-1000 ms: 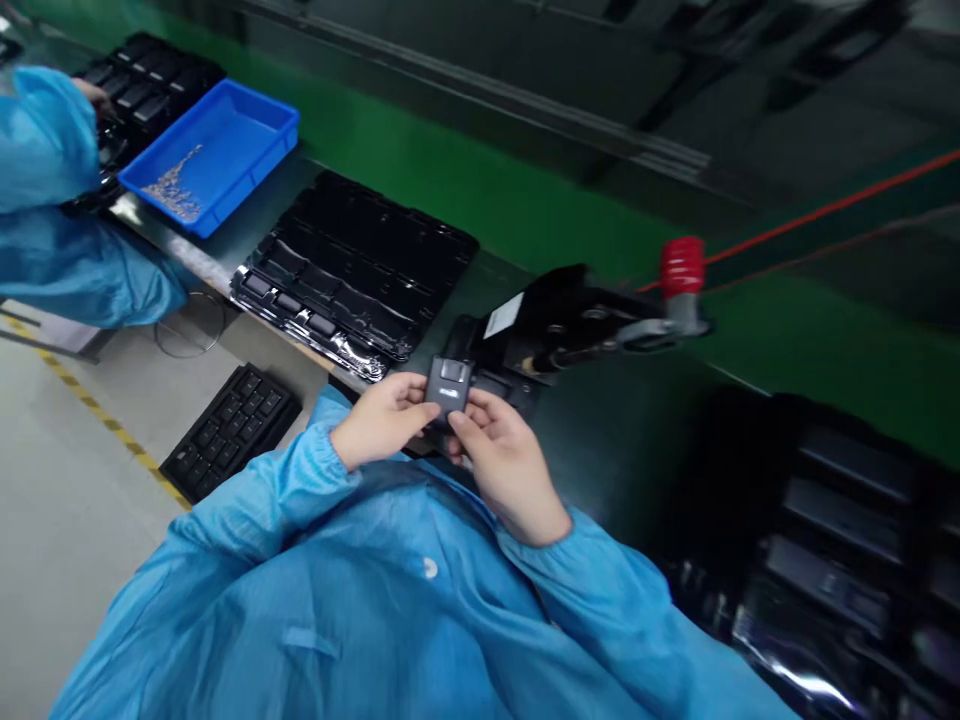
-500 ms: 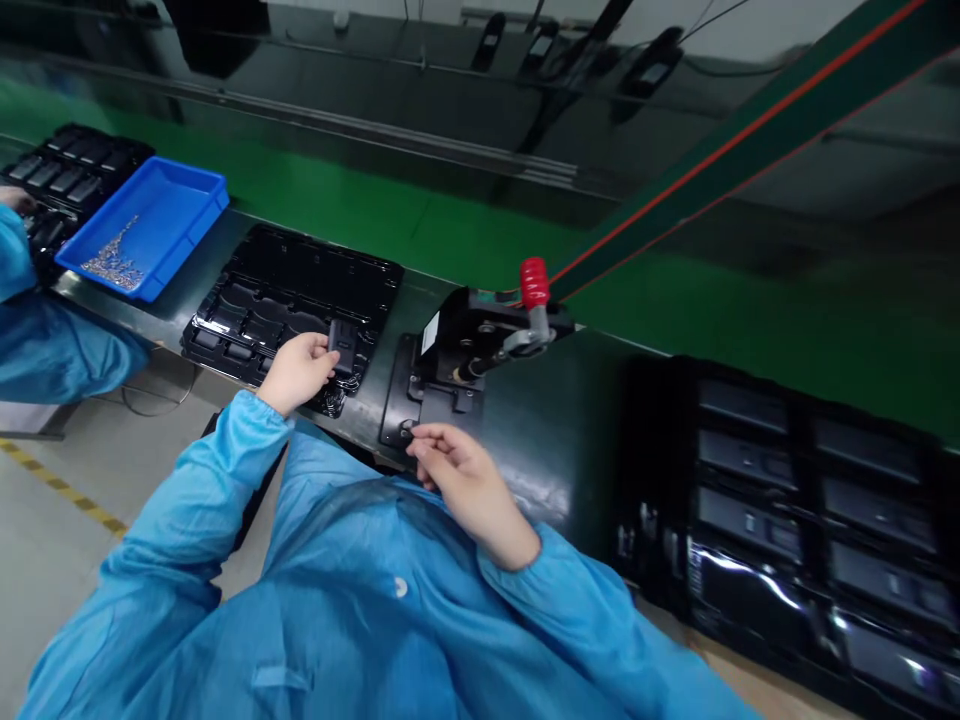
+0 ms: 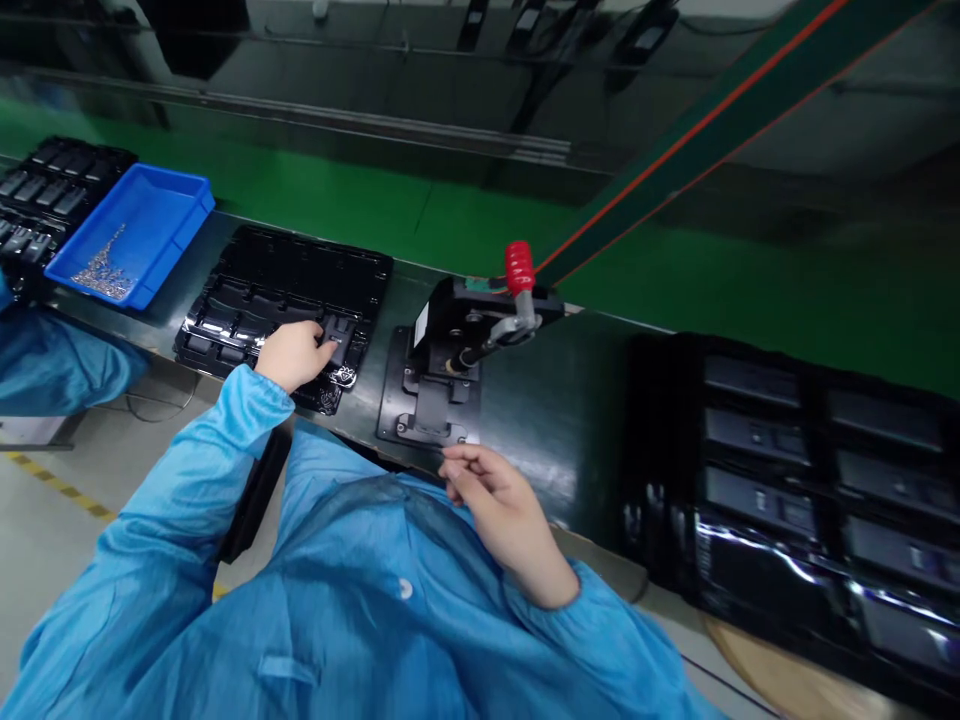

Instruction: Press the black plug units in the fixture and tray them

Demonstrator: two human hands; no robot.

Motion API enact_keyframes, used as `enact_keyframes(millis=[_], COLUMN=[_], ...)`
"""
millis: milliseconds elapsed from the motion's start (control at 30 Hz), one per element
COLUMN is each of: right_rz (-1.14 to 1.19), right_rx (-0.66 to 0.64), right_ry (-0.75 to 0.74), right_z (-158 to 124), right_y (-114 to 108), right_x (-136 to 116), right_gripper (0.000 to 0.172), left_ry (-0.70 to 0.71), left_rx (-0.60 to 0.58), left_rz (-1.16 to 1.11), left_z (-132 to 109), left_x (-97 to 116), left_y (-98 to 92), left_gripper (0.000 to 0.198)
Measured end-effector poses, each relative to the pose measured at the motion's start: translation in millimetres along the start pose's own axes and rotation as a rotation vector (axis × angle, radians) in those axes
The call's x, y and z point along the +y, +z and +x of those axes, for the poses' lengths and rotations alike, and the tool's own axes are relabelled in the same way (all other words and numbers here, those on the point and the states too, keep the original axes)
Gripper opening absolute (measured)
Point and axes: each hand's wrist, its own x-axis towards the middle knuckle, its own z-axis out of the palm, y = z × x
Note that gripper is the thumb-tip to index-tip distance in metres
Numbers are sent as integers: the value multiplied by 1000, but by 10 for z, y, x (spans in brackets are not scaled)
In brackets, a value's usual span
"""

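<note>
My left hand point(image 3: 291, 356) rests on a small black device point(image 3: 339, 340), its fingers pressing the device down into a pocket of a black plastic tray point(image 3: 300, 265). My right hand point(image 3: 499, 505) hangs near the bench edge with loosely curled fingers and holds nothing. It is nearest to a metal fixture plate point(image 3: 429, 405), which carries a black toggle clamp point(image 3: 465, 330) with a red-gripped handle point(image 3: 519, 267). Part of the device is hidden under my fingers.
A blue plastic bin point(image 3: 131, 235) holding small metal parts stands left of the tray, beside another black tray point(image 3: 52, 205). A co-worker's blue sleeve point(image 3: 52, 365) is at the far left. Stacked black trays point(image 3: 765, 490) fill the right side.
The black device has gone from between both hands to the tray under my left hand. My right hand has let go and moved back toward my body, and the view has shifted.
</note>
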Motion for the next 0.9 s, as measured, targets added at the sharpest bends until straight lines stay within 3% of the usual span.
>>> enact_keyframes(millis=[267,400,533,600,700,800,900], right_rz=[-23,-66,-126,-145,-179,-227,-288], right_rx=[113,143,120,93,6,-158,-362], right_ry=[29,33,10,-6,-34,-80,-177], right_z=[-238,-394,-498,-518,-526,-521,-497], right_y=[65,71,35,26,59,150,267], right_x=[199,283,308,280,207,126,42], right_gripper=[33,30,32,34,34,31,26], left_ry=[17,38,90,134,141,-3,-200], left_rx=[43,78,191,291,464,594,616], left_rz=[129,72,-46,-136,-264,-367,-424], left_z=[112,131,1,-192,-674,-1309,-1945], left_x=[28,-27,-151,-264,-516,-832,-1129], left_y=[-2,58,39,-25,-113,-94,52], left_gripper=[42,40,34,29,25,27,27])
